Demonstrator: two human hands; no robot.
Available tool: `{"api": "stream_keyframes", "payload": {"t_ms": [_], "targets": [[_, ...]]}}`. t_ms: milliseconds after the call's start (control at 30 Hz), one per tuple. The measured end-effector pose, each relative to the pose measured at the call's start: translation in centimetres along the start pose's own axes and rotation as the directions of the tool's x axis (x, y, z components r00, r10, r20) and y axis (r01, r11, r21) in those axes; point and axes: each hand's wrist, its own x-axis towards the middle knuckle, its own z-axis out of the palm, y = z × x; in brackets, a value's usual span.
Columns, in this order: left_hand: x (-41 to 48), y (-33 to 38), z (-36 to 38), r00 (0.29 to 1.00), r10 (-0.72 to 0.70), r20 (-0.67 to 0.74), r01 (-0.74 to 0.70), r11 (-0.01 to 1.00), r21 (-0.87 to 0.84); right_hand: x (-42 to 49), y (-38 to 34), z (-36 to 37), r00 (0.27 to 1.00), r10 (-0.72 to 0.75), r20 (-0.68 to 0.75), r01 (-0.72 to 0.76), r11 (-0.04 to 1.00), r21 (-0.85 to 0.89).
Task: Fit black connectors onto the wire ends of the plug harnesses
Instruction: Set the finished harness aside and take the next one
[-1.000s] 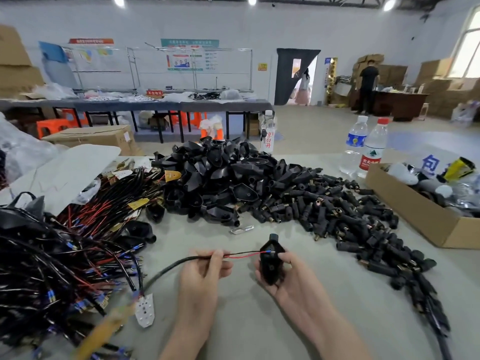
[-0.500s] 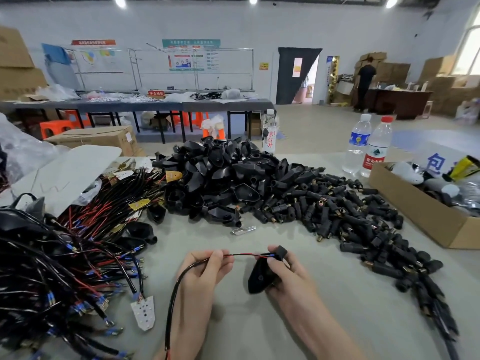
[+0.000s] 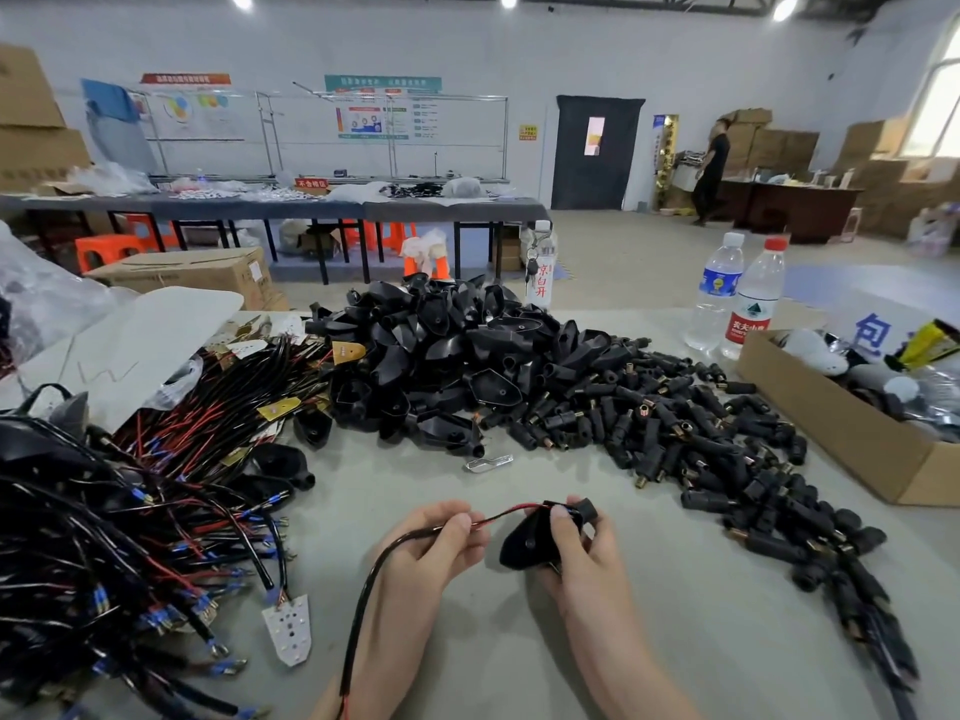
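Black connector (image 3: pixel 522 545) sits in your right hand (image 3: pixel 584 561), just above the near middle of the worktop (image 3: pixel 519 652). The way you hold it suits threading. Your fingers curl under the wide shell and your thumb presses across its narrow neck, so the opening faces left towards the incoming wires. Your left hand (image 3: pixel 434 543) pinches the harness cable (image 3: pixel 371 579) between thumb and fingers, right where the black sheath ends. That close grip, I judge, gives the limp red wire (image 3: pixel 498 516) enough stiffness to be fed in rather than buckle. The wire ends reach the neck under your thumb. Whether they are through it or only at its mouth I cannot tell, since the thumb covers them.

Both wrists lie low and come in from the near edge, palms turned inward towards each other. Your hands are close but apart, with the short span of wire bridging them. The rest of the cable loops down past your left wrist and out of view.

Further out, your stock is laid within reach. The tangled heap of harnesses (image 3: pixel 130 511) is on your left, the pile of black shells (image 3: pixel 441 356) is straight ahead, and small barrel connectors (image 3: pixel 675 439) trail away to the right. A cardboard box (image 3: pixel 841 449) and two water bottles (image 3: pixel 753 304) stand beyond them on the right.
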Motion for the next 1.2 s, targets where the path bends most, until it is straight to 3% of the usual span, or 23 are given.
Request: {"api": "stream_keyframes", "payload": {"t_ms": [100, 200, 300, 600, 1200], "targets": [[-0.16, 0.09, 0.21, 0.999, 0.012, 0.047, -0.015, 0.998, 0.055, 0.18, 0.17, 0.42, 0.994, 0.092, 0.067, -0.101, 0.985, 0.139], [-0.12, 0.18, 0.21, 0.998, 0.027, 0.057, -0.032, 0.996, 0.087, 0.14, 0.28, 0.61, 0.983, 0.131, 0.128, -0.150, 0.977, 0.152], [0.06, 0.03, -0.14, 0.997, 0.039, 0.060, -0.047, 0.991, 0.129, -0.02, 0.54, 0.65, 0.989, 0.094, 0.117, -0.101, 0.993, 0.058], [-0.05, 0.34, -0.41, 0.984, -0.069, 0.165, 0.095, 0.984, -0.152, -0.18, 1.04, 0.32, 0.995, -0.032, 0.091, 0.040, 0.996, -0.081], [-0.54, 0.38, -0.28, 0.981, 0.014, 0.194, 0.002, 0.997, -0.078, -0.34, 0.86, 0.18, 0.999, -0.015, 0.044, 0.018, 0.998, -0.064]]}}
